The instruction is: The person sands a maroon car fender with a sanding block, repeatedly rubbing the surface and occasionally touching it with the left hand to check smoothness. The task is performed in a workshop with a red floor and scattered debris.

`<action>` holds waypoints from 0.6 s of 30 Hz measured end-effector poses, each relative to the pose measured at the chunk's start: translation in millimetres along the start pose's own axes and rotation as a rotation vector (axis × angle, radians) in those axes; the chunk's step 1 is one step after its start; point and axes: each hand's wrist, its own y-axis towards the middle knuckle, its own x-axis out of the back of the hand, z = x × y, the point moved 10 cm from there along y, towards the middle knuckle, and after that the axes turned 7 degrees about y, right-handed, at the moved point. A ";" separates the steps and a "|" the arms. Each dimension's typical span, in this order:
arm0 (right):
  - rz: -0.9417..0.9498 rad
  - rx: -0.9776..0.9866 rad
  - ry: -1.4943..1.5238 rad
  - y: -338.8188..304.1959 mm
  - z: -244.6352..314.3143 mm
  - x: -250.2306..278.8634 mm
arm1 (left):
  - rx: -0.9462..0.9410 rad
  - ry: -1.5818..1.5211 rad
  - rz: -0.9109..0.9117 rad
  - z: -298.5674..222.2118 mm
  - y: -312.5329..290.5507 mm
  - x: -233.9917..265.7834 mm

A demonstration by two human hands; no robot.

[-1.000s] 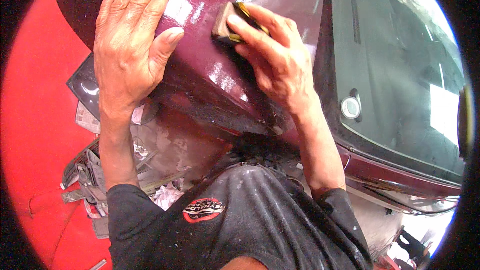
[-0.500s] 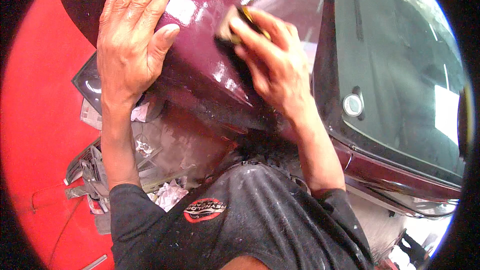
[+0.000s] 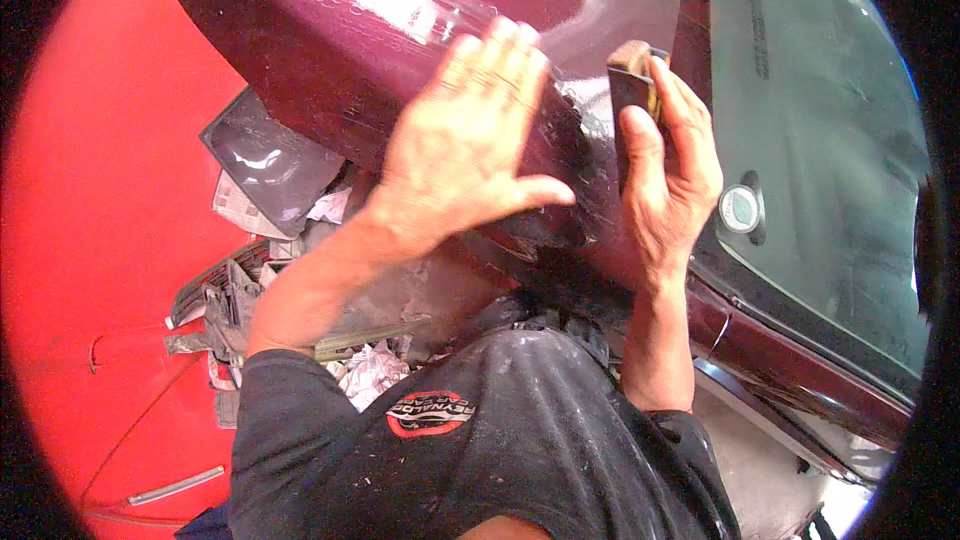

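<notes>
A glossy maroon car panel (image 3: 330, 70), wet-looking with bright reflections, curves in front of me. My left hand (image 3: 455, 135) lies flat on it with straight fingers and the thumb spread to the right; nothing is in it. To the right, my right hand (image 3: 680, 165) is closed on a sanding block (image 3: 629, 58), a tan block with a dark sheet and a bit of yellow along it. The block is tipped on edge and appears raised off the panel. My right palm is partly turned toward the view.
A dark windshield (image 3: 820, 270) with a round sticker (image 3: 740, 209) borders the panel on the right. On the left lie a red surface (image 3: 100, 210), a dark shiny sheet (image 3: 272, 155), crumpled paper (image 3: 372, 372) and grey plastic parts (image 3: 235, 295).
My left hand has slid right and nearer along the panel. My right hand has moved right, turning the sanding block up from the panel. The whole view has shifted slightly.
</notes>
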 end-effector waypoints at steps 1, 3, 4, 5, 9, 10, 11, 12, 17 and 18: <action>-0.014 -0.013 0.022 -1.7 0.3 5.1 | -0.042 -0.055 0.040 -19.0 0.4 -10.1; 0.003 -0.070 0.075 -3.8 -3.2 11.5 | -0.143 -0.121 0.166 -65.6 -2.1 -31.8; 0.019 -0.118 0.110 -6.1 -5.6 12.0 | -0.197 -0.134 0.189 -88.3 -7.1 -41.7; 0.022 -0.135 0.116 -7.7 -7.0 15.7 | -0.188 -0.141 0.196 -100.3 -6.4 -48.3; -0.019 -0.254 0.239 -16.5 -23.1 26.9 | -0.168 -0.142 0.136 -93.7 -5.7 -44.8; -0.046 -0.299 0.287 -18.5 -28.3 30.7 | -0.140 -0.117 0.116 -80.5 -2.6 -39.1; -0.070 -0.361 0.325 -21.2 -33.2 34.8 | -0.117 -0.092 0.093 -60.1 3.0 -28.5; -0.051 -0.364 0.296 -20.2 -31.8 36.5 | -0.097 -0.066 0.075 -38.5 6.5 -17.5; 0.039 -0.352 0.279 -21.8 -25.8 24.3 | -0.036 0.108 0.002 46.3 -2.0 18.6; 0.050 -0.348 0.276 -22.3 -25.4 21.1 | -0.044 0.113 -0.008 54.9 -1.9 21.1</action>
